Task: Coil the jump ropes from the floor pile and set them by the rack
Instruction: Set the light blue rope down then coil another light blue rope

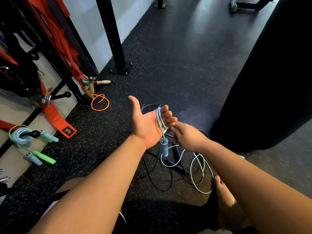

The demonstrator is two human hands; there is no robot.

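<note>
The right hand [189, 137] shows only its back, so its fingertips are hidden and whether they pinch the light blue jump rope [161, 120] cannot be told, though they sit right against the cord beside the left fingers; the far end of that rope is hard to trace where it drops into the floor pile [170, 168]; the upper part of the rack [50, 68] at the left is cut off by the frame edge and lost in shadow. The left hand [148, 124] is held palm up, thumb spread wide, its fingers [168, 115] curled over several turns of the blue cord wound round them; one blue handle [164, 148] hangs from the cord just below the heel of the palm, over the pile. In the pile, pale blue loops lie tangled with a black rope [162, 183] and dark handles on the speckled floor [168, 65], beside a bare foot [224, 196] at the lower right. Near the rack foot lie already coiled ropes with blue and green handles [42, 149]; farther up, an orange rope [100, 102] rests by a wooden handle [103, 81]; red straps [57, 39] hang from the rack; a large dark punching bag [270, 81] fills the right side, close to the pile.
</note>
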